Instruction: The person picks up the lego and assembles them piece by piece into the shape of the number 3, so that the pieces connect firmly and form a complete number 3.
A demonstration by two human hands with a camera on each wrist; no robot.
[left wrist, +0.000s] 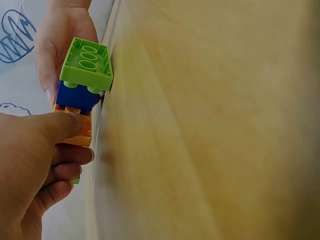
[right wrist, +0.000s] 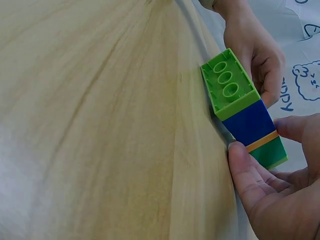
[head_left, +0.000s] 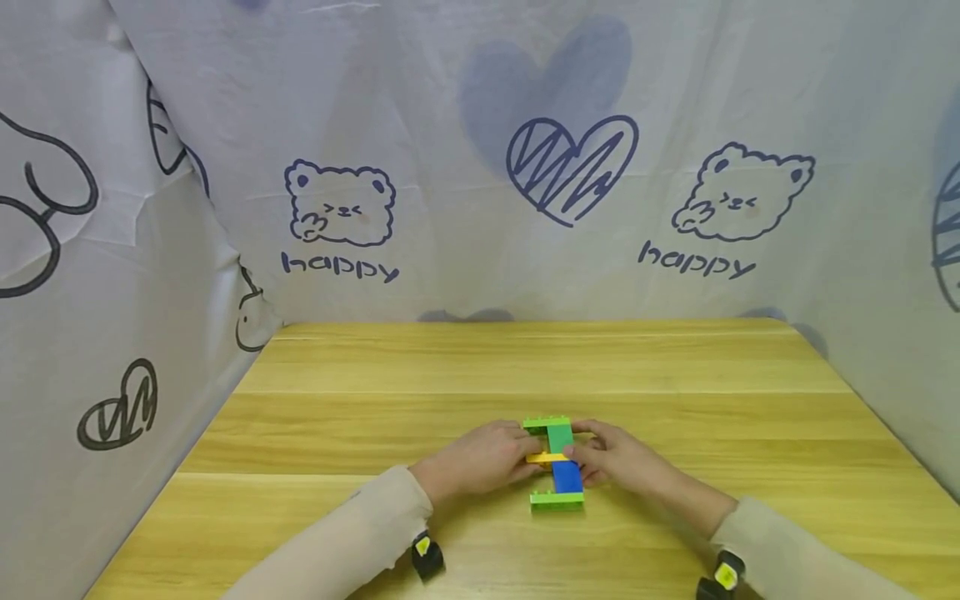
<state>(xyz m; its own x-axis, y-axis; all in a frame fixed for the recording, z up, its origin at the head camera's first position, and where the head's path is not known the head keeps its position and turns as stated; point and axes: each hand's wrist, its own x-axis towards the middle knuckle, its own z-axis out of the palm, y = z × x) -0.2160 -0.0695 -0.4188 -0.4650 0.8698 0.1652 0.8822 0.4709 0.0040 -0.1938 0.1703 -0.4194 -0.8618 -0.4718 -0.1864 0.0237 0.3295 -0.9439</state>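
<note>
Both hands hold one joined structure of toy building blocks in front of the person. In the head view it has a lime block (head_left: 557, 502) at the near end, then a blue block (head_left: 567, 477), a thin orange block (head_left: 546, 457), a green block (head_left: 559, 437) and another lime block (head_left: 546, 422) at the far end. My left hand (head_left: 487, 458) pinches the orange block from the left, its thumb on top in the left wrist view. From the right, my right hand (head_left: 622, 458) grips the middle between thumb and fingers. Hollow tubes show under the near lime block (right wrist: 230, 85).
A wooden table (head_left: 360, 417) lies beneath the hands. White cloth (head_left: 450, 250) with drawn bears, hearts and lettering hangs behind it and along the sides. Each sleeve has a dark device at the wrist, such as the left wrist device (head_left: 427, 560).
</note>
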